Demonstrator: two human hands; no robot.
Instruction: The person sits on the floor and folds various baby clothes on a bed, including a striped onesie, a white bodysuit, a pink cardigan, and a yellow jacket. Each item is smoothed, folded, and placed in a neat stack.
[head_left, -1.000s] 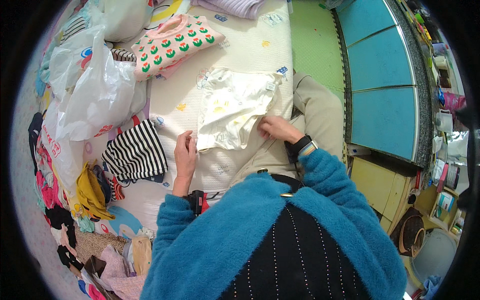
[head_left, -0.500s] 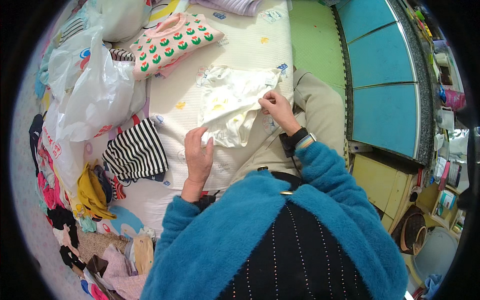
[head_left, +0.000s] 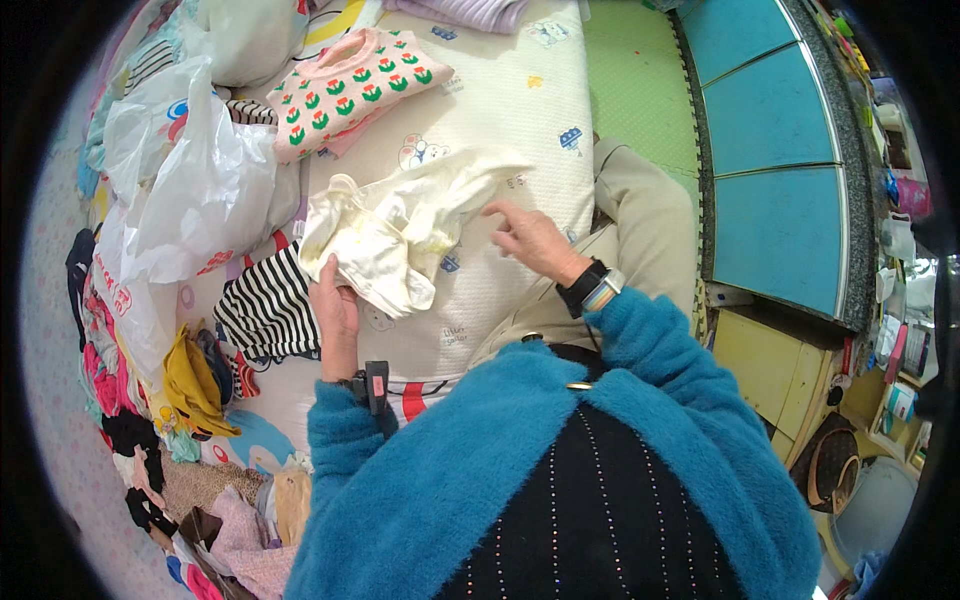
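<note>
A small white garment with faint yellow marks (head_left: 368, 250) lies rumpled on the printed white bed cover (head_left: 490, 335). One part of it is bunched at the left, and a longer strip trails toward the upper right. My left hand (head_left: 336, 308) grips the bunched part at its lower left edge, thumb on top and the other fingers tucked underneath. To the right of the cloth hovers my right hand (head_left: 540, 245), with nothing in it. Its index finger stretches toward the cloth without clearly touching it, and the other fingers are loosely bent.
A folded pink sweater with red tulips (head_left: 350, 90) lies farther off. White plastic bags (head_left: 190, 190), a black-and-white striped garment (head_left: 268, 305) and a mustard garment (head_left: 195, 385) are at the left. Blue cabinet doors (head_left: 770, 220) stand right of the green floor mat (head_left: 635, 90).
The white garment has shifted left and gone from lying spread out to bunched. My left hand has moved left and taken hold of it; my right hand has let go of its edge.
</note>
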